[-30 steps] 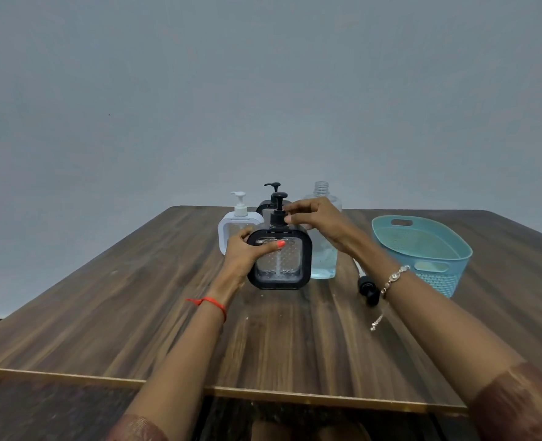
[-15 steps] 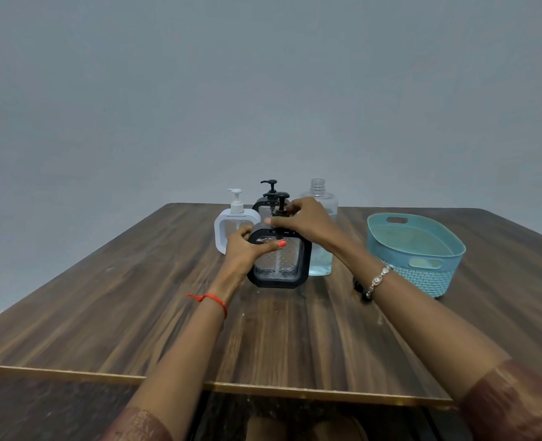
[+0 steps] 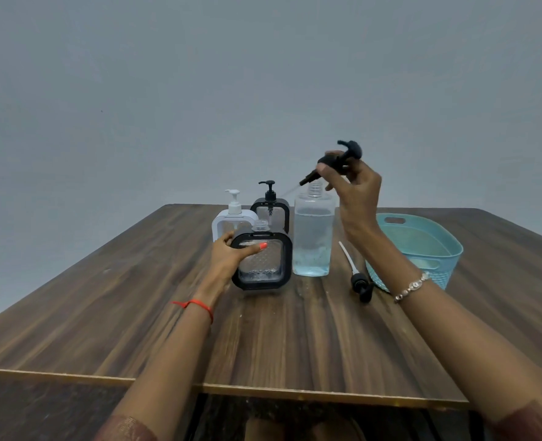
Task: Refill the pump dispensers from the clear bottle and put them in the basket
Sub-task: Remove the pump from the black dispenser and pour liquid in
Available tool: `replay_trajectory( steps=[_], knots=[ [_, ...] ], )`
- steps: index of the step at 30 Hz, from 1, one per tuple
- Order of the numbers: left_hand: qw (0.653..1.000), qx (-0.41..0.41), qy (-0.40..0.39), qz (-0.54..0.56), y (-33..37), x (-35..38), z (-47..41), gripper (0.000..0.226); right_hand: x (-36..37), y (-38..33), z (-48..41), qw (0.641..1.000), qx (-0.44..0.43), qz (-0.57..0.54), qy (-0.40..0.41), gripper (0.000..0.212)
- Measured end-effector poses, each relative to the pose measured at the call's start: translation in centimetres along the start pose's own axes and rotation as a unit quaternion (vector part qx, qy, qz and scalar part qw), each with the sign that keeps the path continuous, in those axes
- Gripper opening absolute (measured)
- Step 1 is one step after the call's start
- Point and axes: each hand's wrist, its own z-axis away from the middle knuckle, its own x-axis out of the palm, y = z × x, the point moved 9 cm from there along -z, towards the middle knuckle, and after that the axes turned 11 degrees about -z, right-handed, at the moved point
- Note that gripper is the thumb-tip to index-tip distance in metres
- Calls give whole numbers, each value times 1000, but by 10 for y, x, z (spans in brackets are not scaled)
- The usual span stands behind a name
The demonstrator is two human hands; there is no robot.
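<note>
A: What is changing right now?
B: The right hand (image 3: 355, 189) is lifting the black pump (image 3: 342, 155) out of the front dispenser (image 3: 264, 265); half a second ago it was still working at the neck. Its fingers are pinching the pump collar, high above the clear bottle (image 3: 313, 240).
A: And the left hand (image 3: 228, 259)?
B: Still curling round the dispenser's left edge, steadying it on the worktop (image 3: 136, 297), just beside the bottle.
A: Meaning?
B: The neck is standing open, so pouring is probably coming next. No dispenser is sitting in the basket (image 3: 435, 276) yet.
</note>
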Motion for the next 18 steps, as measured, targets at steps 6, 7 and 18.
replay_trajectory(
  steps=[6,7,18],
  knots=[
    [999,5,35,37,2,-23,-6,37,16,41,90,870,-141,300,-365,31],
    [999,8,34,40,3,-24,-5,37,17,61,111,818,-131,344,-442,36],
    [999,36,1,37,7,-17,-8,36,2,127,148,688,34,456,-564,74]
  ],
)
